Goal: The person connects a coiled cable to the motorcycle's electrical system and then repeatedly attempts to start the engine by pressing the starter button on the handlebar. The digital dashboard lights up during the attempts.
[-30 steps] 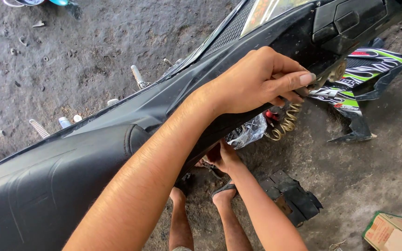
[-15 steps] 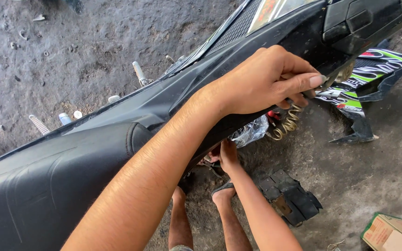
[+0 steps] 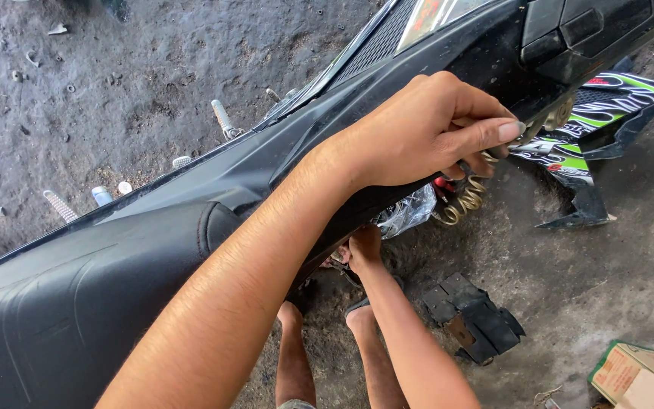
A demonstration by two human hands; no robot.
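Observation:
A black motorcycle lies across the view, its seat (image 3: 77, 303) at lower left and its tail section (image 3: 569, 30) at upper right. My left hand (image 3: 425, 129) reaches over the bodywork and pinches the lower edge of the black side panel (image 3: 387, 83) between thumb and fingers, just above a brass-coloured coil spring (image 3: 465, 203). My right hand (image 3: 363, 246) reaches up beneath the panel beside a crumpled clear plastic wrap (image 3: 406, 212). Its fingertips are hidden under the bike. My feet (image 3: 357, 310) stand below.
A detached fairing piece (image 3: 584, 151) in black, green and white lies on the dirty concrete at right. A black bracket-like part (image 3: 474, 318) lies near my feet. A cardboard box (image 3: 637, 375) sits at the bottom right corner. Footpegs and small parts (image 3: 221, 117) show beyond the seat.
My left hand has slid slightly along the panel edge toward the tail, thumb stretched out. My right hand stays under the panel.

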